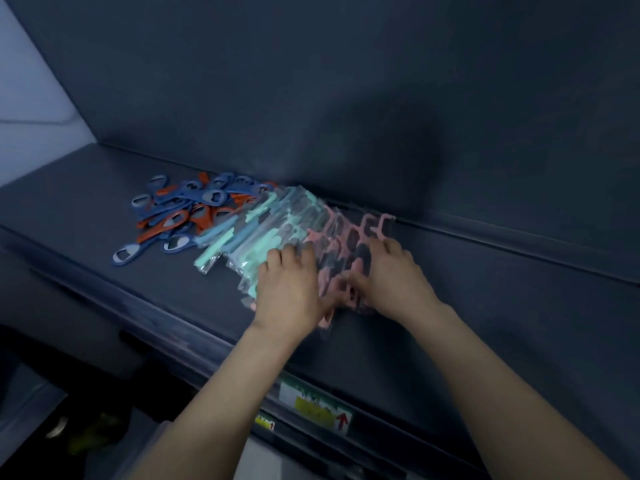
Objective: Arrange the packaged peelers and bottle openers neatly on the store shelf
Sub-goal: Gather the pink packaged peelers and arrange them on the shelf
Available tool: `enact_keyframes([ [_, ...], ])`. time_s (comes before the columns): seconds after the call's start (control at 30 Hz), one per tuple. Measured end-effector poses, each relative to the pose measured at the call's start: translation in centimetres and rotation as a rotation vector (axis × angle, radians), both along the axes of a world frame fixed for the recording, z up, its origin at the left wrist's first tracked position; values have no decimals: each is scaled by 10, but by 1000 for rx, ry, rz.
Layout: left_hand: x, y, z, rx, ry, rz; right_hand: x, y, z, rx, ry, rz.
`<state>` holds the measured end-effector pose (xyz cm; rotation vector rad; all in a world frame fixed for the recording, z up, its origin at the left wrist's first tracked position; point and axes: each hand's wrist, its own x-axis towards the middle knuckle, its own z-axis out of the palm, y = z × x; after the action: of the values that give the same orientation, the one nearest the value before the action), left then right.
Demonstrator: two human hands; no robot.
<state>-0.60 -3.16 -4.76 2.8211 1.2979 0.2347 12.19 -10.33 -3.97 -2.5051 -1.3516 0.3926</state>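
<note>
pink packaged peelers [360, 233]: overlapping in clear bags on the shelf [485, 306], close to its back wall, long axes slanting from the front edge up toward the rear. directly under both hands, neither nearer than the other. left hand [291, 285] palm-down over the seam between pink and teal packets, right hand [394, 275] palm-down across the pink ones, thumbs turned inward toward each other. fingers mostly straight and spread, pressing on the bags, not clenched round them; blur hides any pinch at the thumbs. probably squaring the row. just left, touching it, teal packaged peelers [263, 220], fanned the same way. further left, bottle openers [180, 209], blue and orange, in a loose heap. below the shelf lip, a price label [315, 403].
</note>
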Motion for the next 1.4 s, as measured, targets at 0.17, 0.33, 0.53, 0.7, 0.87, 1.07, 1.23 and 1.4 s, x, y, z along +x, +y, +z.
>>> enact_keyframes([
  [0.17,12,19,4,-48,82,-35,-1,21,-6,39,20,-188],
  [0.33,18,34,4,-192,97,-124,-12,38,-2,106,243,-407],
  [0.53,11,57,15,-443,29,-262,-21,37,0,115,341,-631],
  [0.7,9,50,11,-302,-17,-314,-24,27,-2,43,222,-702],
  [0.87,17,41,7,-325,-66,-292,-16,15,-2,80,208,-712],
  [1.07,18,38,10,-412,-159,-230,-10,13,3,218,236,-638],
  [1.23,7,63,20,-678,-357,-114,-11,26,7,248,300,-552],
  [1.4,-9,89,30,-779,-541,-34,-27,52,0,182,382,-505],
])
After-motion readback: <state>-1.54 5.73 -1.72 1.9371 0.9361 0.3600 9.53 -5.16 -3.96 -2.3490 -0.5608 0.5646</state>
